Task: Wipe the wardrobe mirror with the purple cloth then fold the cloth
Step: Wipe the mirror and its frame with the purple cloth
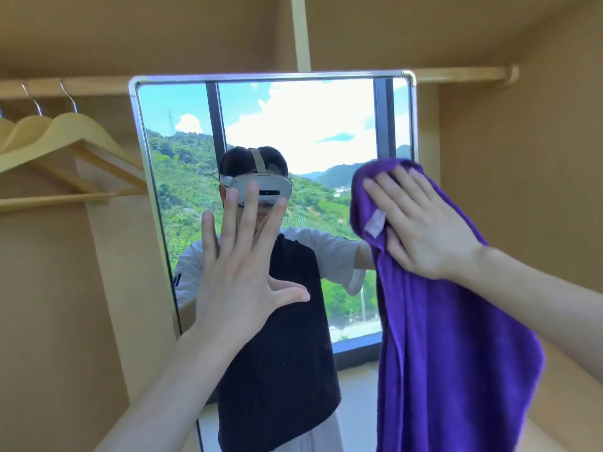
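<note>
Wiping mirror (293, 125) | right hand (421, 223) flat, pressing purple cloth (450, 337) against right edge | left hand (241, 272) spread wide, empty, bracing the glass

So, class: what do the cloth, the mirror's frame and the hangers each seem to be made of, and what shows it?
Cloth: soft purple terry or microfibre, probably; its surface is fuzzy and it hangs in folds under the right hand.
Mirror frame: looks like polished or brushed metal, thin with a silvery sheen, though silver-coated plastic is possible.
Hangers: pale wood, likely, with a smooth matt finish and metal hooks.
</note>
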Demonstrator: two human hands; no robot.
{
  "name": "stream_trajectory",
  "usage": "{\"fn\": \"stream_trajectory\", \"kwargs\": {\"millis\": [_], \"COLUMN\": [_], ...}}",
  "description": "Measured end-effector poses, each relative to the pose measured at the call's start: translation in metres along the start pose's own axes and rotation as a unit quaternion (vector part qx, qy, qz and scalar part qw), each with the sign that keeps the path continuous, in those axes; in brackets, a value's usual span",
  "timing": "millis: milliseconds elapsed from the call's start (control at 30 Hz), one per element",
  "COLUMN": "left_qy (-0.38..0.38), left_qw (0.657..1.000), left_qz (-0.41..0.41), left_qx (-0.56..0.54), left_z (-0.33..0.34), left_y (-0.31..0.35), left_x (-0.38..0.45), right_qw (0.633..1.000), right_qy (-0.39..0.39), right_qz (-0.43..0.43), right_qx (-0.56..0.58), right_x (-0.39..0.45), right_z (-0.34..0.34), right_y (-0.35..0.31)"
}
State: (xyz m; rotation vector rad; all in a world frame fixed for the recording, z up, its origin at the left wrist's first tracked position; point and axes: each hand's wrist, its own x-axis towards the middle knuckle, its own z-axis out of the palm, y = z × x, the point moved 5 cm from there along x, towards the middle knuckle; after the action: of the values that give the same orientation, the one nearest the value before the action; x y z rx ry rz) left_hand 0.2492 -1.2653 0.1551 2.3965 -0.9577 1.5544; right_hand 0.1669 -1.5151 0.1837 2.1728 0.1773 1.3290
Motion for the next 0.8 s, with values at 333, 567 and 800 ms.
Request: {"fn": "stream_trajectory", "kwargs": {"millis": [333,567,800], "left_qy": [-0.014,-0.002,-0.012], "left_qw": [1.0,1.0,1.0], "left_qz": [-0.001,0.006,-0.004], "left_qx": [-0.008,-0.016,0.005], "left_z": [-0.001,-0.004,-0.013], "left_y": [0.001,0.002,0.005], "left_x": [-0.003,-0.001,0.001], "right_qw": [0.983,0.998,0.997], "right_qy": [0.077,0.005,-0.068], "right_qz": [0.155,-0.003,-0.007], "right_qx": [0.067,0.056,0.026], "right_x": [0.089,0.01,-0.022], "right_z": [-0.025,0.005,0.002], "right_y": [-0.002,-0.084,-0.033]}}
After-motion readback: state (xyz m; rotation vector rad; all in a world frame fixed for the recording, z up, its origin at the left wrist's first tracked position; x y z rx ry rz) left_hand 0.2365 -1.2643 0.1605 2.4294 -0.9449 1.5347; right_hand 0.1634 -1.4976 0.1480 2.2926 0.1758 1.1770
